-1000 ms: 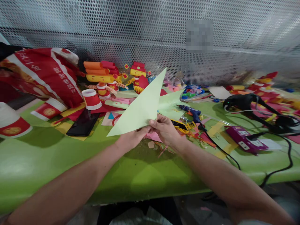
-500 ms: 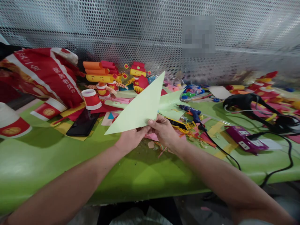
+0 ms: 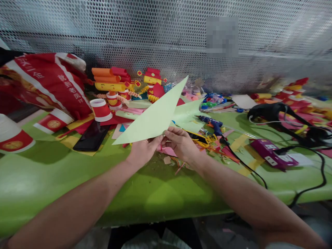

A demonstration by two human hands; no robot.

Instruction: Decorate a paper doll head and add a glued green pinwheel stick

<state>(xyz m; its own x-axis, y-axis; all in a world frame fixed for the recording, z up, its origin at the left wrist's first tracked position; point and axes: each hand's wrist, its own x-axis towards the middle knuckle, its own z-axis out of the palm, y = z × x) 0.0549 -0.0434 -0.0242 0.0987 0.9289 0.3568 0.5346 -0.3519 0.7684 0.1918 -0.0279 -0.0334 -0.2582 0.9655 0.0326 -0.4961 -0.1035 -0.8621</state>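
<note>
A pale green sheet of paper (image 3: 155,116), triangular in outline, is held up over the table. My left hand (image 3: 145,149) pinches its lower edge near the corner closest to me. Beside it, my right hand (image 3: 180,142) is closed on the same corner, its fingertips almost touching the left ones. Another pale green sheet (image 3: 190,112) lies behind on the table. Scissors with yellow handles (image 3: 199,138) and a blue glue gun (image 3: 211,122) rest to the right of my hands, among paper scraps (image 3: 178,162).
Paper-cup figures (image 3: 111,93) stand at the back. On the left are red-and-white cups (image 3: 54,121), a black phone (image 3: 92,136) and a red bag (image 3: 59,83). A purple power strip (image 3: 269,154) with a black cable and a black strap (image 3: 269,114) lie right. A perforated metal panel (image 3: 166,38) rises behind.
The held sheet has tilted slightly, its top corner shifting right and its left corner rising a little. Both hands stay on its near corner, with the fingers slightly shifted.
</note>
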